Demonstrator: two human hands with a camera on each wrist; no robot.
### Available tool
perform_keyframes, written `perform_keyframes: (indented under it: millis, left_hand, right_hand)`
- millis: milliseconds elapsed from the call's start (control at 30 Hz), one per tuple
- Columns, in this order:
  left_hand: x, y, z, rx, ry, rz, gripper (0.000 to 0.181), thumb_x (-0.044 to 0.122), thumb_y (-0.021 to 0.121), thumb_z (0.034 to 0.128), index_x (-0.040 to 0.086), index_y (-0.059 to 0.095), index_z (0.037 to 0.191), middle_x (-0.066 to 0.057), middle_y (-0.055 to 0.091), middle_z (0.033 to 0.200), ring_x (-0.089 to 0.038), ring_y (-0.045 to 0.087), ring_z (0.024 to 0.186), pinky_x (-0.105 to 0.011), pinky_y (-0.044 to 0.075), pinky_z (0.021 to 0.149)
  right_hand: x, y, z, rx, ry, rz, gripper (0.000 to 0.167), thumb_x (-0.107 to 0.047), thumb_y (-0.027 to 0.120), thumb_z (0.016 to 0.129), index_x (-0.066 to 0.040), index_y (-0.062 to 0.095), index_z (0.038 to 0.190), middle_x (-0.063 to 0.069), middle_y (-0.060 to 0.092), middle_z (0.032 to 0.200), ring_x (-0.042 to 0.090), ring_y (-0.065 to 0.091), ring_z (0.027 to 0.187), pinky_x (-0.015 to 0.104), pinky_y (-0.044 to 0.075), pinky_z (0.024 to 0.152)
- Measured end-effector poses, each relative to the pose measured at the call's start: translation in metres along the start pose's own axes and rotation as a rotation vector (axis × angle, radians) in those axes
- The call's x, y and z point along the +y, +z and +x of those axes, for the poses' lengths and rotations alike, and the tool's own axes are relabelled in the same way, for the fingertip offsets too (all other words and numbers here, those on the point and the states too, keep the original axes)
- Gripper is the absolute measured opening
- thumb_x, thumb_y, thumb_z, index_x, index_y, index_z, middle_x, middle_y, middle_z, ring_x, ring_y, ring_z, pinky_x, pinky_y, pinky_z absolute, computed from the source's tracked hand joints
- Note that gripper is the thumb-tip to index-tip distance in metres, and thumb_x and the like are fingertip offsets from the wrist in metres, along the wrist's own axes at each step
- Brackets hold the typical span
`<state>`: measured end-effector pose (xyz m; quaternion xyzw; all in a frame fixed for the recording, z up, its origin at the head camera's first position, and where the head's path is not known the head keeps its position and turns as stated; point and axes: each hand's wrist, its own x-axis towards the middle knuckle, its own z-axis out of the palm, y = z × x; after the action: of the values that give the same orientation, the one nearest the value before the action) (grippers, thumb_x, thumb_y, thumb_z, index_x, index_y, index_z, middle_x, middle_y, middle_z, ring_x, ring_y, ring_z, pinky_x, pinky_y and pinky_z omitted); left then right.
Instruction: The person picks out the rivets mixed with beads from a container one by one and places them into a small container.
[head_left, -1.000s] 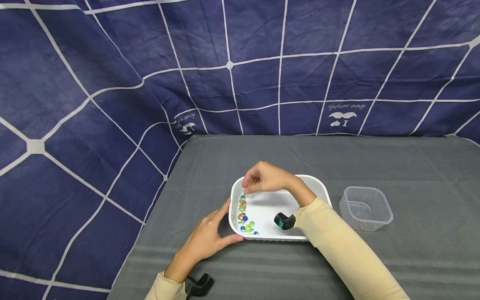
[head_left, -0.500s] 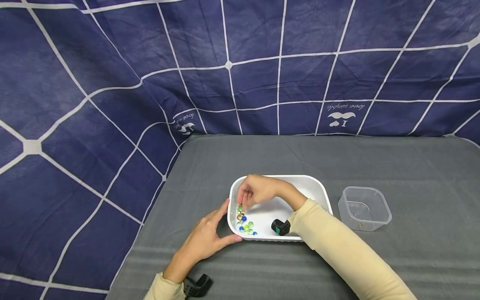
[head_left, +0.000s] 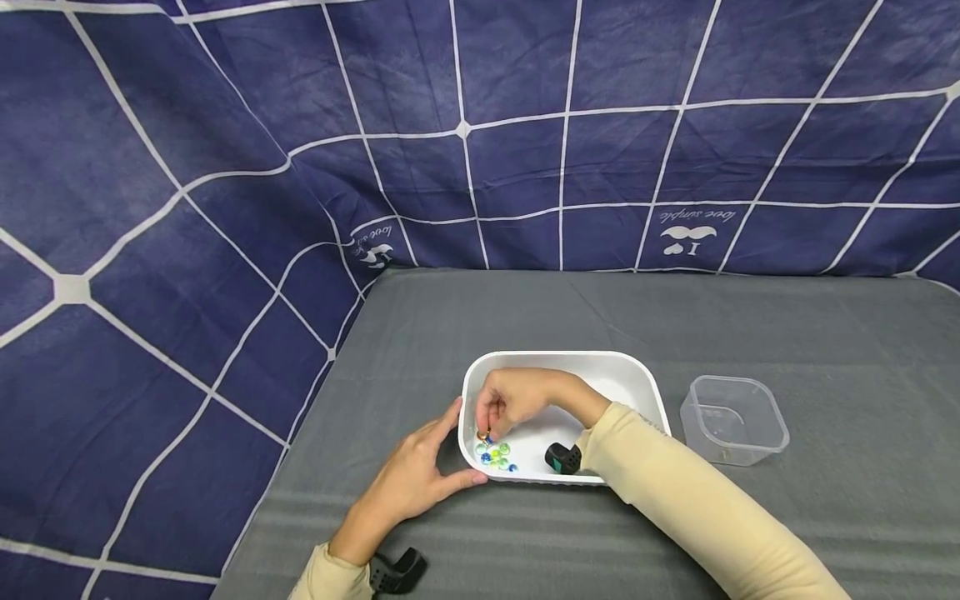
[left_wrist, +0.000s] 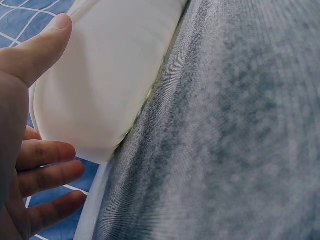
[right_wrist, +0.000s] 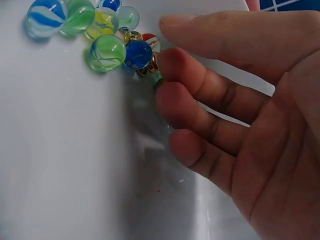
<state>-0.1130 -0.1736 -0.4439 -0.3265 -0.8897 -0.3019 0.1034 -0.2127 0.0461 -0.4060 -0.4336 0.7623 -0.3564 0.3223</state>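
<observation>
Several marbles (head_left: pixel 495 455), white tray's (head_left: pixel 600 375) near-left corner.
Right hand (head_left: pixel 513 396) nearer it than a second ago, fingers loose, gripping none; marbles apparently bunching. Left hand (head_left: pixel 411 468) relaxed, touching tray.

The white tray (head_left: pixel 622 383), a shallow oblong with rounded corners and a plain rim, sits flat and upright on the table (head_left: pixel 855 517), its long side facing the person. Inside, glass marbles (head_left: pixel 495 457) crowd the near left corner, several touching. Among them are a blue-and-white streaked marble (right_wrist: pixel 46 18), a green-swirled marble (right_wrist: pixel 107 53), a yellow-patterned marble (right_wrist: pixel 102 23) and a deep blue marble (right_wrist: pixel 138 54). A red-and-white piece (right_wrist: pixel 151 42) shows partly behind the deep blue one, with shiny gold-coloured pieces (right_wrist: pixel 154 62) close against it.
</observation>
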Motion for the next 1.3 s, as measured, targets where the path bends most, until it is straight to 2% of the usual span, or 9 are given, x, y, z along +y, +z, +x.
perform_keyframes:
  millis: [133, 367, 633, 967, 1300]
  left_hand:
    - [0.001, -0.001, 0.0, -0.003, -0.006, -0.007, 0.099, 0.052, 0.08, 0.0773, -0.003, 0.039, 0.149, -0.019, 0.061, 0.131, -0.031, 0.06, 0.119, -0.045, 0.05, 0.096]
    - [0.001, -0.001, 0.001, -0.012, -0.008, -0.01, 0.099, 0.048, 0.083, 0.0758, -0.003, 0.039, 0.149, -0.02, 0.06, 0.132, -0.031, 0.06, 0.119, -0.045, 0.05, 0.096]
    - [-0.001, 0.001, 0.001, 0.003, 0.001, 0.013, 0.099, 0.057, 0.078, 0.0776, -0.003, 0.041, 0.148, -0.021, 0.063, 0.128, -0.031, 0.062, 0.115, -0.045, 0.051, 0.093]
    - [0.0, 0.0, 0.0, 0.001, -0.014, 0.007, 0.1, 0.06, 0.076, 0.0776, 0.0, 0.041, 0.149, -0.021, 0.063, 0.128, -0.031, 0.062, 0.115, -0.046, 0.051, 0.093]
    - [0.0, 0.0, 0.0, -0.004, -0.018, 0.008, 0.099, 0.059, 0.077, 0.0776, 0.0, 0.041, 0.149, -0.02, 0.063, 0.128, -0.03, 0.062, 0.115, -0.046, 0.052, 0.092]
  right_hand:
    - [-0.001, 0.003, 0.001, -0.028, 0.012, -0.023, 0.009, 0.005, 0.077, 0.08, 0.0, 0.076, 0.088, -0.008, 0.065, 0.069, -0.002, 0.054, 0.062, 0.014, 0.045, 0.059]
    - [0.0, 0.005, 0.002, -0.008, 0.048, -0.077, 0.009, 0.0, 0.08, 0.079, -0.004, 0.077, 0.087, -0.009, 0.064, 0.066, -0.002, 0.053, 0.059, 0.013, 0.043, 0.056]
    - [0.001, 0.009, 0.003, 0.036, 0.018, -0.172, 0.009, -0.006, 0.084, 0.076, -0.009, 0.077, 0.082, -0.013, 0.059, 0.059, -0.004, 0.048, 0.055, 0.014, 0.039, 0.052]
    - [0.0, 0.013, 0.004, 0.061, 0.032, -0.182, 0.011, -0.004, 0.085, 0.074, -0.01, 0.076, 0.078, -0.014, 0.056, 0.055, -0.004, 0.045, 0.051, 0.014, 0.036, 0.05]
    - [-0.002, 0.015, 0.003, 0.069, 0.058, -0.22, 0.014, -0.004, 0.085, 0.072, -0.014, 0.075, 0.075, -0.013, 0.057, 0.055, -0.001, 0.048, 0.051, 0.015, 0.039, 0.05]
